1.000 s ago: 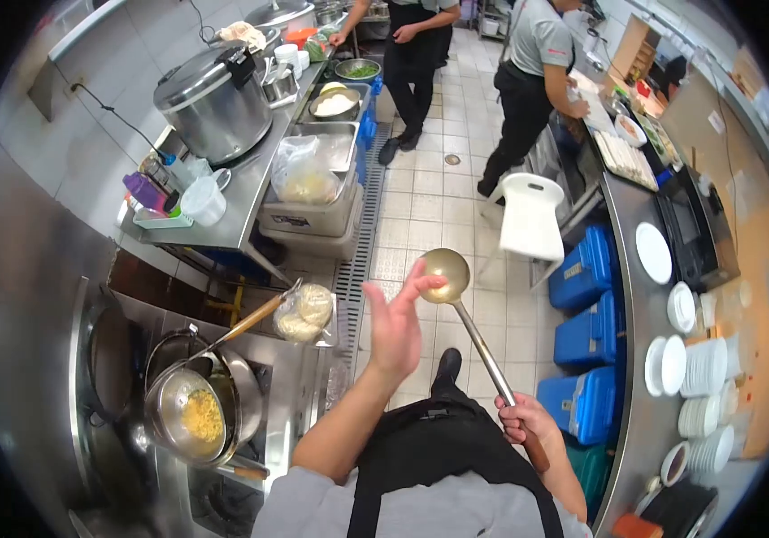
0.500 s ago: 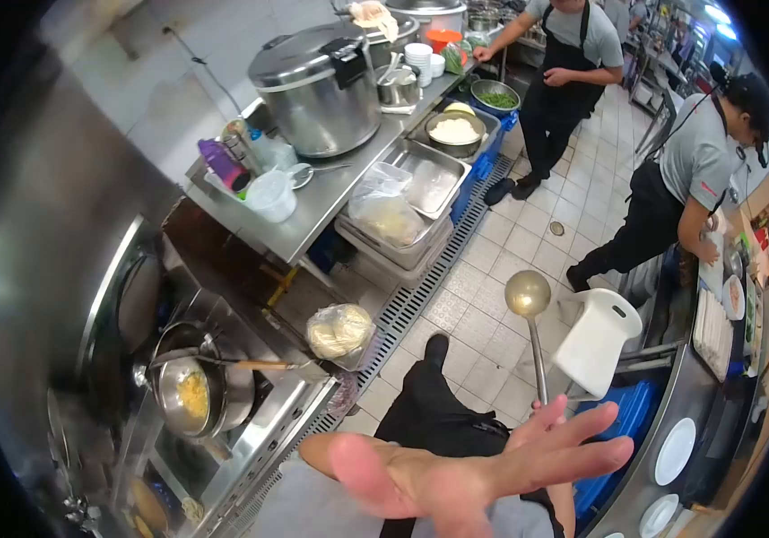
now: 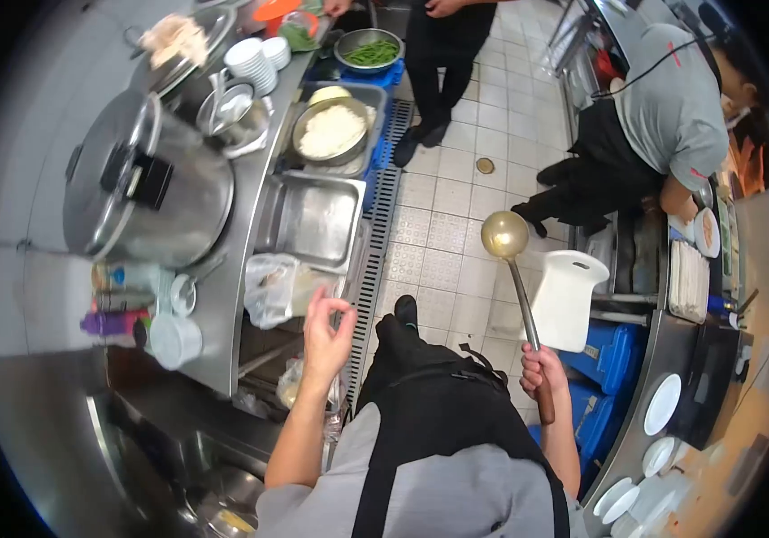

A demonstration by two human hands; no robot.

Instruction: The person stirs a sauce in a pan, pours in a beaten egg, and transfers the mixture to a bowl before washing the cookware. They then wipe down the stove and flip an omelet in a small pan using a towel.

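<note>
My right hand (image 3: 543, 369) is wrapped round the handle of a long metal ladle (image 3: 504, 235), its bowl pointing away from me above the tiled floor. My left hand (image 3: 326, 334) is raised on the other side with fingers bent and apart, nothing visible in them. In this view it overlaps the edge of a clear plastic bag (image 3: 271, 285) with pale contents, beside a steel tray (image 3: 317, 220). The wok on the stove (image 3: 234, 513) shows only partly at the bottom left, with something yellow in it.
A big rice cooker (image 3: 182, 211) stands on the steel counter (image 3: 245, 229) at left. Beyond are a bowl of white food (image 3: 332, 131) and green beans (image 3: 373, 54). A white stool (image 3: 565, 300) is by the ladle. One person stands ahead; another (image 3: 662, 117) bends over the right counter.
My left hand has moved from close before the camera to the left, uncovering my right hand on the ladle. The view has turned, carrying the stove toward the bottom left.
</note>
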